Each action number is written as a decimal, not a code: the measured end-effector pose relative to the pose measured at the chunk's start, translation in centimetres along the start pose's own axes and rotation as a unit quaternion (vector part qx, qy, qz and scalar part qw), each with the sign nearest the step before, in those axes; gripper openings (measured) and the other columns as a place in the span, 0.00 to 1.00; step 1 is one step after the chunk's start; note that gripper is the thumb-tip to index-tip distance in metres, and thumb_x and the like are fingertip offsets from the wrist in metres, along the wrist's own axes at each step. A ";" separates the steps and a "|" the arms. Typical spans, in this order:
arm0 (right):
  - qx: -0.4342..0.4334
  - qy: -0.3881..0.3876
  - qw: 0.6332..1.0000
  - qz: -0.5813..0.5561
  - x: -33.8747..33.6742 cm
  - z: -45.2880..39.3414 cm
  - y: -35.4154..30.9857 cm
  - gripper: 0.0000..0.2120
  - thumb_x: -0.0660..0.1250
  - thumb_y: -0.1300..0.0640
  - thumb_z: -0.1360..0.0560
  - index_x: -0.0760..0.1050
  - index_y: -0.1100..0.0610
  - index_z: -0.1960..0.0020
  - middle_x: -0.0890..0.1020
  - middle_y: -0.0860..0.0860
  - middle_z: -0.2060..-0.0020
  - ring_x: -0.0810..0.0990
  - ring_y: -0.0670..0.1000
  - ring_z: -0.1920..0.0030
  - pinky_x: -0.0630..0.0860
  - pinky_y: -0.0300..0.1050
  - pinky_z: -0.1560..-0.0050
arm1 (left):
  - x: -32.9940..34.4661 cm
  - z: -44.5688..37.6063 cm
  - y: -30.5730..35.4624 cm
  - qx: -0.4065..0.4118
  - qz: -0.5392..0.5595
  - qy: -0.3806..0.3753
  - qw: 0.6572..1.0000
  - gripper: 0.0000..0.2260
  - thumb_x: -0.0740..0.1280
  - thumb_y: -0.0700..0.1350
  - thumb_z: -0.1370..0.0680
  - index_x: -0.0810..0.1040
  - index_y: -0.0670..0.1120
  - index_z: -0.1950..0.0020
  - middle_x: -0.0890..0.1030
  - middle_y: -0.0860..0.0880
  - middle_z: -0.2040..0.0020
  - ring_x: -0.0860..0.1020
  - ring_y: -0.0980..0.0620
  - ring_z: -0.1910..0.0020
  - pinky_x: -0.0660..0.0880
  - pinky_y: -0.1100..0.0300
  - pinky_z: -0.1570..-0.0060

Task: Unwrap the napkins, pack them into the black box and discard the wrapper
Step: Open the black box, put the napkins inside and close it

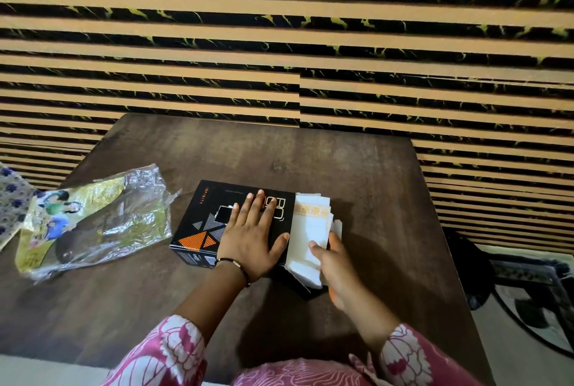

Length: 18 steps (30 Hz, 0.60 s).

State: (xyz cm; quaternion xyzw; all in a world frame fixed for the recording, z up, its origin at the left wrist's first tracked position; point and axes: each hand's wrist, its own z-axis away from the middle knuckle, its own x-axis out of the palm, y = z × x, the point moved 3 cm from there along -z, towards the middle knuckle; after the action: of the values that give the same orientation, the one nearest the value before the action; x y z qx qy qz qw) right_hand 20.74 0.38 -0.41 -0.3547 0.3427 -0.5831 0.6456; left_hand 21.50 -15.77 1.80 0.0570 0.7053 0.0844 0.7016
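Two hands: left hand [252,238] flat on black box [202,224]; right hand [334,258] pinching napkins [310,230].

A single head-worn view was given, aimed forward and down from above the near edge of the desk [310,162]. The whole desktop was taken in closely, up to the striped wall [279,28] behind its far edge.

White napkins [310,230] beside black box [202,221]

Likely a home room, dark wood-grain tabletop [310,162] set against a wall [279,28] of tan slats over black marbled panel, floor fan [534,301] low to the right of the hands, flower-print cloth [9,196] far left
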 end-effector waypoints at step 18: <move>0.083 -0.200 0.968 -0.126 1.8 0.5 -0.3 0.36 0.39 0.34 0.26 0.54 0.54 0.26 0.63 0.48 0.27 0.62 0.48 0.28 0.56 0.45 0.30 | -0.2 0.0 0.1 0.003 -0.006 -0.020 1.000 0.37 0.37 0.66 0.30 0.44 0.52 0.24 0.43 0.47 0.22 0.39 0.49 0.23 0.38 0.50 0.25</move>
State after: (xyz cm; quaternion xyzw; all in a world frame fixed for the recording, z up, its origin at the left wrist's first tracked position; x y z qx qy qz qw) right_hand 21.20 -1.43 0.01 -0.4501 0.1097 -0.6033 0.6492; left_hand 21.52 -15.75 2.03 0.0567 0.6918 0.0764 0.7158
